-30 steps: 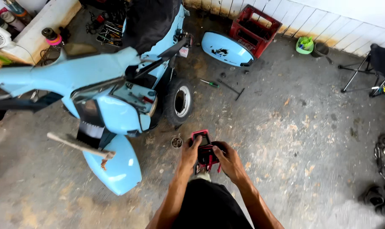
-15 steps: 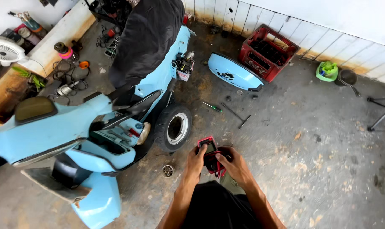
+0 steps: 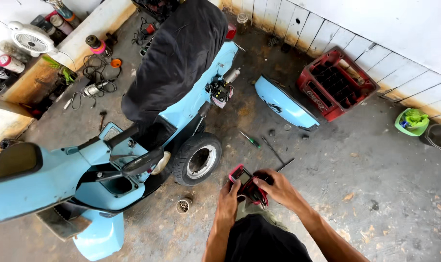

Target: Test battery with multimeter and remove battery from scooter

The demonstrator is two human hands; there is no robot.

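Observation:
Both my hands hold a small red-cased device with red and black leads (image 3: 246, 185) just above my knees. My left hand (image 3: 228, 196) grips its left side and my right hand (image 3: 275, 186) closes over its right side and the bundled leads. A light blue scooter (image 3: 133, 145) lies on its side to my left, its seat area draped with a black cloth (image 3: 179, 58). Its small wheel (image 3: 197, 159) is just ahead of my left hand.
A detached blue side panel (image 3: 284, 103) and a red bottle crate (image 3: 336, 86) lie by the white wall. A green-handled screwdriver (image 3: 250, 140), a long rod (image 3: 274, 152) and a small round part (image 3: 183, 206) lie on the concrete floor. A green basket (image 3: 411, 121) sits far right; cables and cans are at the left.
The view has swung right and tilted up, showing more of the scooter's draped rear and the crate. My hands stay together on the red device, barely shifted.

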